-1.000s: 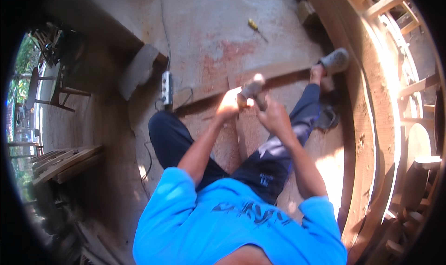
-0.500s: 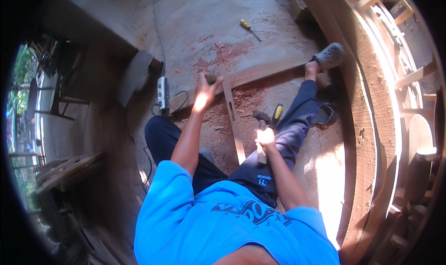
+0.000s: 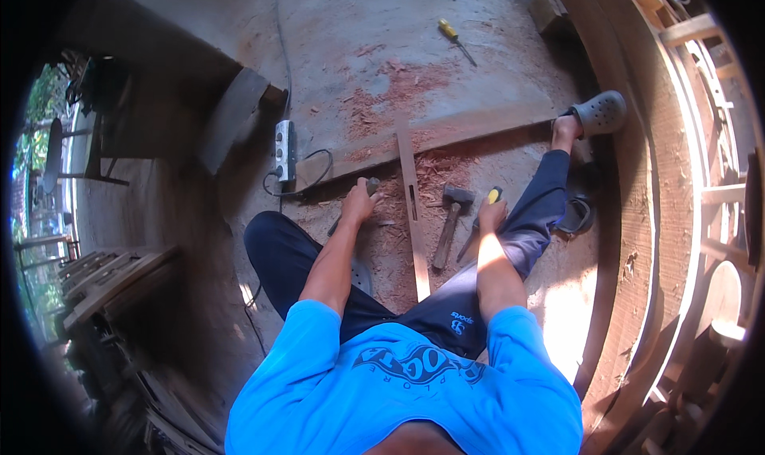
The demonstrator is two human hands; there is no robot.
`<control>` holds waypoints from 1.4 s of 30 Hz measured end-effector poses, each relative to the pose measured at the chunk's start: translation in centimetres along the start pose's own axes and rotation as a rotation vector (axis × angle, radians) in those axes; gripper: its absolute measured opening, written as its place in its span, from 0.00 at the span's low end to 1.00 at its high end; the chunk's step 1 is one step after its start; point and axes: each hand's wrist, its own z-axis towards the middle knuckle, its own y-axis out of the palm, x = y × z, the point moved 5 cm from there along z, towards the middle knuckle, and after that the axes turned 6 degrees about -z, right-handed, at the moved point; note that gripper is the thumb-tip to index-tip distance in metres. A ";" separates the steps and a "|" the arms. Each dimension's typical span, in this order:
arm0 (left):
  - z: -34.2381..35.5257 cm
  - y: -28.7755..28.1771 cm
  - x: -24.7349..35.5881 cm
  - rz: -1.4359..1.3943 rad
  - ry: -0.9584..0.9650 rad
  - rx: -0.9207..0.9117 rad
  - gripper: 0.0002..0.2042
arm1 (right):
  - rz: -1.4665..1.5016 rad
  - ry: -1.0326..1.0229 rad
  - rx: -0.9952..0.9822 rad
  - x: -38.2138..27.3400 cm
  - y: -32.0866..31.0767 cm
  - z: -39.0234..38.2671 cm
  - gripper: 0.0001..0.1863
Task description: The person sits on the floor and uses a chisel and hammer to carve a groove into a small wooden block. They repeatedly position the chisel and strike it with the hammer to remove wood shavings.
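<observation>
My left hand (image 3: 358, 205) is closed around a tool with a rounded, dull handle end (image 3: 372, 186); its lower end lies low by my knee, and its kind is not clear. My right hand (image 3: 492, 214) grips a yellow-and-black-handled tool (image 3: 495, 194), whose dark, narrow blade points down toward the floor. Between my hands, a wooden strip (image 3: 420, 252) with a cut slot rests across a plank (image 3: 486, 126), its near end by my thigh. Beside the strip a hammer (image 3: 452, 216) with a wooden handle lies on the floor.
Reddish wood shavings (image 3: 390, 96) cover the floor around the plank. A yellow-handled screwdriver (image 3: 449, 30) lies farther off. At left are a power strip (image 3: 284, 152) and its looping cord. A large timber beam (image 3: 637, 216) runs along the right, with chair-like wooden parts beyond.
My right hand has let go of the hammer, now on the floor, and taken the yellow-handled tool. My left hand has come down and nearer, away from the strip's far end.
</observation>
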 end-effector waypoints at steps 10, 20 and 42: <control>-4.3 -13.6 13.6 -0.646 0.431 0.111 0.26 | 1.146 -0.599 -0.380 -16.0 -16.2 -10.8 0.05; -6.5 -18.0 12.8 -0.554 0.310 0.124 0.17 | 1.276 -0.726 -0.384 -22.6 -16.1 -15.7 0.05; -5.2 -9.7 16.7 -0.289 0.729 -0.309 0.21 | 1.138 -0.839 -0.487 -24.4 -14.7 -18.6 0.06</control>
